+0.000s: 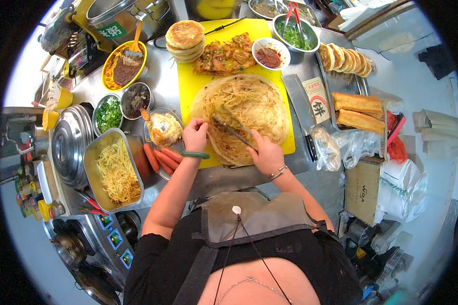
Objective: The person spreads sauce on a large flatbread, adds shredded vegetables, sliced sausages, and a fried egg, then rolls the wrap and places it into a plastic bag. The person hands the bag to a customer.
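A large round flatbread (269,124) lies on a yellow cutting board (288,145), with pale shredded potato strands (231,96) scattered over its upper and middle part. My right hand (267,155) is closed around metal tongs (234,133), whose tips reach left over the flatbread into a slightly blurred clump of shreds. At the flatbread's left edge is my left hand (194,134), its fingers pressed together. Whether they pinch anything is hidden. Close to that hand, a bowl (164,133) holds a pale mash with an orange-handled utensil.
Left stand a tray of shredded potato (118,170), sausages (163,158), chopped scallion (108,114) and a sauce bowl (124,66). Behind are stacked round breads (185,40), browned fried pieces (225,55) and red sauce (270,55). A cleaver (299,104) and fried dough sticks (359,112) lie right.
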Action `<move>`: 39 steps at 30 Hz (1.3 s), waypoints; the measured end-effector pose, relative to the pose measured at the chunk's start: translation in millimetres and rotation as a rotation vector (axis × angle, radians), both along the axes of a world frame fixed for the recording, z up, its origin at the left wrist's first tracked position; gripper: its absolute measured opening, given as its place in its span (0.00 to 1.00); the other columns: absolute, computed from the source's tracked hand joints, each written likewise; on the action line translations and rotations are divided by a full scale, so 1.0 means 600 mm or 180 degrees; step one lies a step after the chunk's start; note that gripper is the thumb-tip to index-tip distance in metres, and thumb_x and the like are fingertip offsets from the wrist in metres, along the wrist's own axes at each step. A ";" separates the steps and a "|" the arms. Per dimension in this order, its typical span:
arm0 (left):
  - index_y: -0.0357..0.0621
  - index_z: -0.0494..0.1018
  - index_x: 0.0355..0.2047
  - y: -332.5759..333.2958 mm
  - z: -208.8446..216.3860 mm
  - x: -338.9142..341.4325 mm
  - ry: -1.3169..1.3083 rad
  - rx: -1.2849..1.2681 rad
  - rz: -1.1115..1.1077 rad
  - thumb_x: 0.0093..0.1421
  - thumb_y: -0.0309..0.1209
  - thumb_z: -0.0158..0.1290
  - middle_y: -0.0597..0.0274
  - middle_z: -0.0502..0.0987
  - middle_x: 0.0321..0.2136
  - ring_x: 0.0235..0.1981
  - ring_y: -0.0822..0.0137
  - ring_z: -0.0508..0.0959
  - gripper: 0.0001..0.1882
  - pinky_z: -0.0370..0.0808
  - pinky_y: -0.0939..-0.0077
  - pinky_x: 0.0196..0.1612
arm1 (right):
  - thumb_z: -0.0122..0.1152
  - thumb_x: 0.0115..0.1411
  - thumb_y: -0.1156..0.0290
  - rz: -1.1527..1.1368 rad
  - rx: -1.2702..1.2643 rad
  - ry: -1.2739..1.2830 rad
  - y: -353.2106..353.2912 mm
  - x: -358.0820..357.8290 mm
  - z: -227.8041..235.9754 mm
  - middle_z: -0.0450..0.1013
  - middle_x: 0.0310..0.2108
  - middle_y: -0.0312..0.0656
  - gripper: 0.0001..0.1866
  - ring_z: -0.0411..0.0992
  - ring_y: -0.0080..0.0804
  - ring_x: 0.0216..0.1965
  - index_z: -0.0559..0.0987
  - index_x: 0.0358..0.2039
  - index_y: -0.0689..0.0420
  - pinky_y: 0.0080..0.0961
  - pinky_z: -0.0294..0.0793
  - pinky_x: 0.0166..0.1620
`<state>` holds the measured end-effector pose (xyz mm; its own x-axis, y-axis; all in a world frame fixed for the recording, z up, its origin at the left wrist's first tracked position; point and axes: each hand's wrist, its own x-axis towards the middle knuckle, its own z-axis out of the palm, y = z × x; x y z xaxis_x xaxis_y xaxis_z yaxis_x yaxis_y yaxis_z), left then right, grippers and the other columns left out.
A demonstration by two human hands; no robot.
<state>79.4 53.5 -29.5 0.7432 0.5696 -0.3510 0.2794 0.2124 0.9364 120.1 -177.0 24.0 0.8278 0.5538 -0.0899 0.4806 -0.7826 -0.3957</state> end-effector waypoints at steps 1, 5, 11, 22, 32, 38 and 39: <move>0.38 0.74 0.34 -0.006 0.006 -0.001 -0.0048 0.0142 -0.0033 0.62 0.24 0.53 0.68 0.75 0.27 0.24 0.78 0.71 0.03 0.69 0.82 0.27 | 0.66 0.55 0.59 0.0174 -0.0123 -0.0179 -0.006 -0.003 -0.001 0.73 0.30 0.46 0.33 0.76 0.46 0.27 0.67 0.60 0.48 0.40 0.76 0.28; 0.38 0.72 0.33 -0.020 0.012 -0.007 -0.0342 0.0396 -0.0164 0.61 0.22 0.52 0.70 0.72 0.26 0.25 0.79 0.70 0.01 0.68 0.83 0.29 | 0.65 0.56 0.60 0.0156 -0.0692 -0.0258 -0.063 0.031 0.011 0.73 0.31 0.47 0.31 0.76 0.46 0.26 0.68 0.59 0.45 0.41 0.76 0.27; 0.37 0.72 0.32 -0.033 0.052 0.000 -0.0262 0.0992 -0.0356 0.59 0.22 0.52 0.66 0.71 0.23 0.24 0.77 0.70 0.01 0.69 0.81 0.29 | 0.64 0.57 0.60 -0.0448 0.0138 0.0568 -0.129 0.095 0.015 0.76 0.33 0.53 0.28 0.77 0.51 0.32 0.70 0.58 0.52 0.43 0.76 0.34; 0.40 0.69 0.29 -0.007 0.010 -0.019 -0.0257 0.0289 0.0016 0.61 0.22 0.50 0.70 0.69 0.21 0.18 0.79 0.68 0.03 0.67 0.82 0.20 | 0.66 0.53 0.62 0.0534 -0.0351 -0.0041 -0.081 0.022 0.032 0.73 0.32 0.44 0.30 0.76 0.44 0.27 0.71 0.57 0.47 0.40 0.76 0.30; 0.39 0.70 0.31 -0.009 0.015 -0.016 -0.0137 0.0230 -0.0184 0.62 0.23 0.50 0.68 0.71 0.22 0.18 0.77 0.71 0.01 0.70 0.81 0.19 | 0.64 0.56 0.63 0.0327 0.0078 -0.0121 -0.093 0.062 -0.020 0.74 0.32 0.49 0.30 0.75 0.50 0.25 0.67 0.59 0.48 0.42 0.76 0.28; 0.40 0.70 0.32 -0.006 0.010 -0.020 -0.0187 0.0189 -0.0255 0.62 0.23 0.50 0.68 0.71 0.23 0.18 0.77 0.71 0.01 0.71 0.81 0.20 | 0.63 0.57 0.62 0.0048 -0.0247 0.0081 -0.146 0.083 -0.001 0.75 0.34 0.51 0.29 0.76 0.51 0.27 0.67 0.59 0.49 0.44 0.76 0.30; 0.40 0.70 0.33 -0.005 0.006 -0.019 -0.0131 0.0221 -0.0292 0.62 0.23 0.50 0.68 0.71 0.24 0.18 0.76 0.71 0.00 0.72 0.81 0.21 | 0.63 0.57 0.62 -0.0003 -0.0168 0.0080 -0.139 0.088 -0.006 0.75 0.34 0.51 0.29 0.76 0.52 0.28 0.67 0.59 0.50 0.44 0.76 0.30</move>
<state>67.8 50.3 -25.7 0.8063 0.5205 -0.2811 0.2556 0.1221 0.9591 173.2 -260.5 20.5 0.8255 0.5469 -0.1398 0.4702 -0.8032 -0.3657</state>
